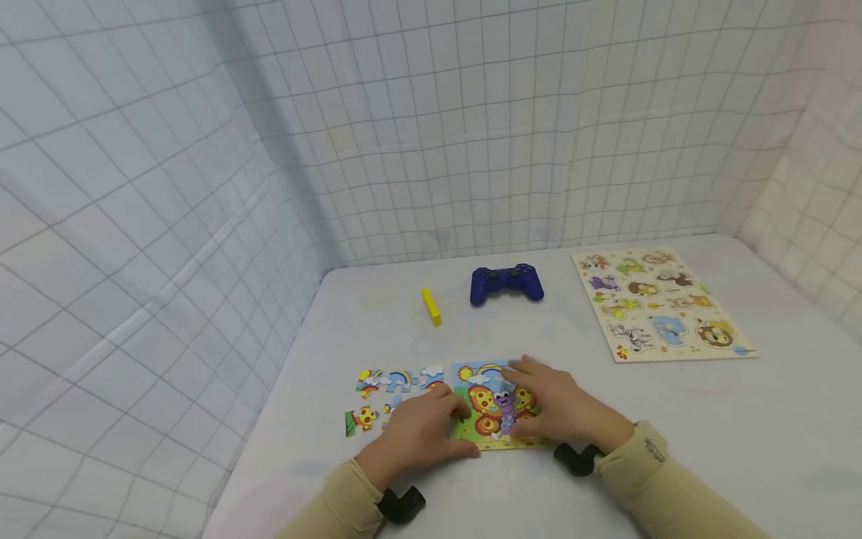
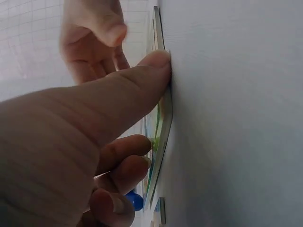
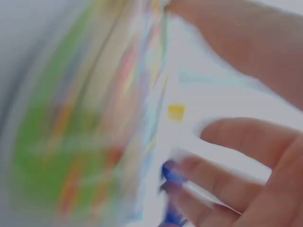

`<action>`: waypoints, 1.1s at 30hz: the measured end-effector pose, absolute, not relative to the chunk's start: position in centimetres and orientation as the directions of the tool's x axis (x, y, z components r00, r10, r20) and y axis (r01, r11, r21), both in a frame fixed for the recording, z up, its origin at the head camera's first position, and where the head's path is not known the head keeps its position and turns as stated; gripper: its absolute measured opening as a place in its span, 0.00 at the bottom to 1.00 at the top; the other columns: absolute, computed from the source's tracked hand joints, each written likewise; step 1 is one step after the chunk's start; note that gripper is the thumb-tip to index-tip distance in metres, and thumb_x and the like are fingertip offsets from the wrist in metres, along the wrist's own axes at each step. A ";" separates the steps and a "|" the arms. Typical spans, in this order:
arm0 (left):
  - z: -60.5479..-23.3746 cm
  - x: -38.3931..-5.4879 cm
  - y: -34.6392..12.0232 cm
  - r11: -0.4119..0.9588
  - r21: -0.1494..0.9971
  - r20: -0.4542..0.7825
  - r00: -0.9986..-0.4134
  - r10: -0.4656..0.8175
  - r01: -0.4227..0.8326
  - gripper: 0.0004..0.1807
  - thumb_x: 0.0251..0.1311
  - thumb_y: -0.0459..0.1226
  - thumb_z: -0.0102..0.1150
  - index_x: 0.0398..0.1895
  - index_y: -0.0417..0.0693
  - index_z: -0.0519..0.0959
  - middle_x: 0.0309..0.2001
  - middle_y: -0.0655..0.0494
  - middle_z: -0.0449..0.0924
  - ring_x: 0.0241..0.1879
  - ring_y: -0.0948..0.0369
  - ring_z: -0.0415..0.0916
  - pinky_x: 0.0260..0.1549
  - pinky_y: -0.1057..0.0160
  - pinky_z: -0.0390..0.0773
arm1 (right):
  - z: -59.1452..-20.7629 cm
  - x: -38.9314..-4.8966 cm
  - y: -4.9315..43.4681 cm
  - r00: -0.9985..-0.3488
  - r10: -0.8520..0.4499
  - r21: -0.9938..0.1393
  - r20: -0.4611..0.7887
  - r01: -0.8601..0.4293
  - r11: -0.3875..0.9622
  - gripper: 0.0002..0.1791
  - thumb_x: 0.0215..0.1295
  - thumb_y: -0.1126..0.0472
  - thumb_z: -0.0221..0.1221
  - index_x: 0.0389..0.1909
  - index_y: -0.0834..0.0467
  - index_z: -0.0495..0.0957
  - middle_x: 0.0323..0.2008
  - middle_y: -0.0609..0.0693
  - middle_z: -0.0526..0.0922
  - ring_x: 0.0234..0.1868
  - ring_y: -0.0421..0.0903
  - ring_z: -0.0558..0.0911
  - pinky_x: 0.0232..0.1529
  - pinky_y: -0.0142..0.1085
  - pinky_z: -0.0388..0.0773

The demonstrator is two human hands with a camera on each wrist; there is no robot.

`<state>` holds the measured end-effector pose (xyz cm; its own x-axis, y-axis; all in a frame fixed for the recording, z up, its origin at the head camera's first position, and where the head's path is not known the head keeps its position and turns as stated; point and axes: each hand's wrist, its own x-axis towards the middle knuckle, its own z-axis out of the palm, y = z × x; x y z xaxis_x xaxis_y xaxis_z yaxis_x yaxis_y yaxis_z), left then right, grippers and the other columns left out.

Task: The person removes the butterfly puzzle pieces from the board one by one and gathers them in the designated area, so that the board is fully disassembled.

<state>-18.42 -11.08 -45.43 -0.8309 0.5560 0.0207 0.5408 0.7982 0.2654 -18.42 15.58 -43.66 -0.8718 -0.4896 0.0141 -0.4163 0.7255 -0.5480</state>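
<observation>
A jigsaw puzzle [image 1: 482, 400] with a purple, smiling butterfly on a green and blue scene lies flat on the white table between both hands. My left hand [image 1: 420, 430] holds its near left corner, the thumb along the near edge and bent fingertips at the left edge. In the left wrist view the thumb [image 2: 142, 80] lies against the board's rim. Over the puzzle's right part, my right hand [image 1: 555, 400] has its fingers apart and loosely bent, covering some of the picture. The right wrist view is blurred, with those fingers [image 3: 213, 189] beside the puzzle [image 3: 71, 156].
Several loose jigsaw pieces [image 1: 399, 381] lie left of the puzzle, some partly hidden by my left hand. Farther back are a yellow block [image 1: 431, 307] and a dark blue game controller [image 1: 506, 284]. A wooden animal peg board [image 1: 646, 299] lies at the back right.
</observation>
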 end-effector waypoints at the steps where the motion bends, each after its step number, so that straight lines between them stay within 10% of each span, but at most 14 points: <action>1: -45.4 -18.5 -11.0 0.796 0.263 0.025 -0.829 0.559 0.545 0.32 0.48 0.68 0.72 0.49 0.60 0.84 0.42 0.67 0.74 0.29 0.70 0.68 0.28 0.70 0.71 | -43.7 -18.3 15.2 -0.867 -0.496 -0.551 0.047 -0.437 0.711 0.37 0.53 0.47 0.78 0.62 0.57 0.79 0.64 0.59 0.76 0.65 0.62 0.71 0.60 0.59 0.71; 7: -45.5 -18.8 -10.6 0.816 0.252 0.025 -0.847 0.531 0.519 0.31 0.48 0.68 0.72 0.49 0.61 0.83 0.41 0.67 0.75 0.30 0.70 0.69 0.29 0.68 0.72 | -44.5 -17.5 13.6 -0.874 -0.472 -0.476 0.117 -0.467 0.746 0.22 0.50 0.47 0.79 0.41 0.49 0.81 0.39 0.45 0.74 0.42 0.45 0.67 0.37 0.41 0.66; 24: -45.8 -18.7 -10.5 0.804 0.389 0.039 -0.880 0.473 0.449 0.33 0.47 0.66 0.74 0.50 0.59 0.78 0.42 0.68 0.75 0.35 0.71 0.72 0.33 0.67 0.74 | -45.0 -17.6 13.6 -0.857 -0.505 -0.448 0.107 -0.494 0.745 0.16 0.54 0.51 0.77 0.39 0.50 0.85 0.38 0.41 0.75 0.40 0.42 0.67 0.36 0.37 0.66; 33: -46.3 -19.0 -10.4 0.724 0.611 0.057 -0.930 0.364 0.321 0.06 0.69 0.50 0.65 0.40 0.64 0.81 0.35 0.73 0.80 0.29 0.70 0.74 0.29 0.67 0.73 | -45.1 -17.6 13.5 -0.857 -0.505 -0.444 0.103 -0.494 0.748 0.16 0.52 0.51 0.78 0.38 0.50 0.85 0.37 0.42 0.74 0.39 0.43 0.67 0.35 0.37 0.66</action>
<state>-19.00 -10.35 -46.31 -0.9298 0.3635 0.0572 0.3206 0.7240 0.6107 -17.65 13.49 -45.11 -0.8572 -0.5047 0.1030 -0.4935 0.7476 -0.4445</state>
